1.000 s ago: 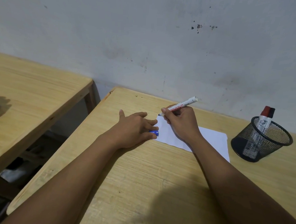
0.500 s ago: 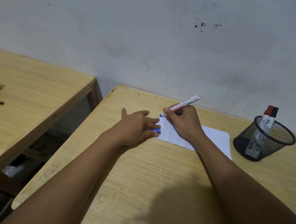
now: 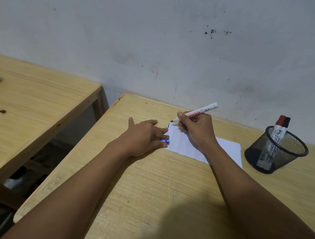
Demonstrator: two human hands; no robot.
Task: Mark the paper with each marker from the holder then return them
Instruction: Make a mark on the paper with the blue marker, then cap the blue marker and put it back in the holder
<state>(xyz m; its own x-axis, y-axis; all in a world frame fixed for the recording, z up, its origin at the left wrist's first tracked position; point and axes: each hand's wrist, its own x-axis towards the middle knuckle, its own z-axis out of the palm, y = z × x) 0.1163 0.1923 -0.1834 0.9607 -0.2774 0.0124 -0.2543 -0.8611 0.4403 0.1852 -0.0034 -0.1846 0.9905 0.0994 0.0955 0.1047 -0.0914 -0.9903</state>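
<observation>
— Where are my hands on the desk?

— My right hand [image 3: 197, 131] is closed around a white marker [image 3: 198, 112] with red lettering on its barrel. I hold it slanted, with the dark tip pointing toward my left hand, at the far corner of the sheet of paper [image 3: 181, 141]. Whether the tip touches the sheet I cannot tell. A short blue stroke shows on that corner, just under the tip.

— And the left hand?

— My left hand [image 3: 145, 136] lies palm down on the wooden desk [image 3: 150, 190], fingers stretched toward the paper's near edge. A blue cap [image 3: 165, 140] is pinched between two of those fingers, its end sticking out just beside the sheet.

— The paper itself?

— It lies flat under my right hand and wrist, running away to the right of it.

— And the holder?

— The black mesh holder [image 3: 277, 152] stands well off to the right of my right hand, past the far end of the paper. Two markers [image 3: 280, 129] stand in it, one with a red cap, one with a black cap, leaning against the rim.

— Anything else?

— A second wooden table [image 3: 37, 106] sits to the left of my left arm, apart from the desk.
</observation>
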